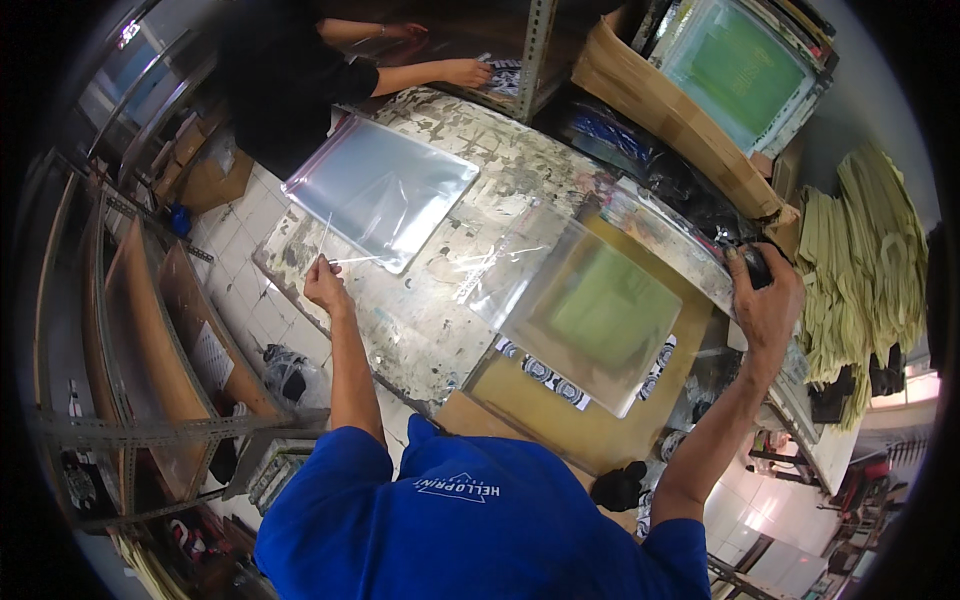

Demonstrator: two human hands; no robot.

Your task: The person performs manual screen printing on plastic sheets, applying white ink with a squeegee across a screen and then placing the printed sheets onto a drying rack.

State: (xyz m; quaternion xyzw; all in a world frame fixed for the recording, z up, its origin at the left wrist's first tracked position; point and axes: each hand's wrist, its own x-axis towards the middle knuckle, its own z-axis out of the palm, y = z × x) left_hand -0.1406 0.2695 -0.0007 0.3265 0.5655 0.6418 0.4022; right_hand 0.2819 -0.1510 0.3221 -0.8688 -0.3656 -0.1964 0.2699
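My left hand (pixel 328 287) is closed in a pinch at the table's near left edge, on what looks like a thin pale strip (pixel 352 262). Just beyond it lies a stack of clear plastic bags (pixel 395 185). My right hand (pixel 768 295) reaches to the table's right side, its thumb and fingers round a small black object (pixel 757 264) whose kind I cannot make out. Between my hands, a clear plastic bag (pixel 560 285) rests over a yellowish-brown board (pixel 510 400) with a green rectangle. Black-and-white printed pieces (pixel 545 378) show at the bag's near edge.
A paint-stained table (pixel 420 320) spans the middle. Another person's hand (pixel 466 72) works at the far side by a metal post (pixel 535 60). A cardboard box (pixel 660 90) holding framed screens stands far right, near hanging yellowish cloths (pixel 865 260). Wooden panels (pixel 150 340) stand on the left.
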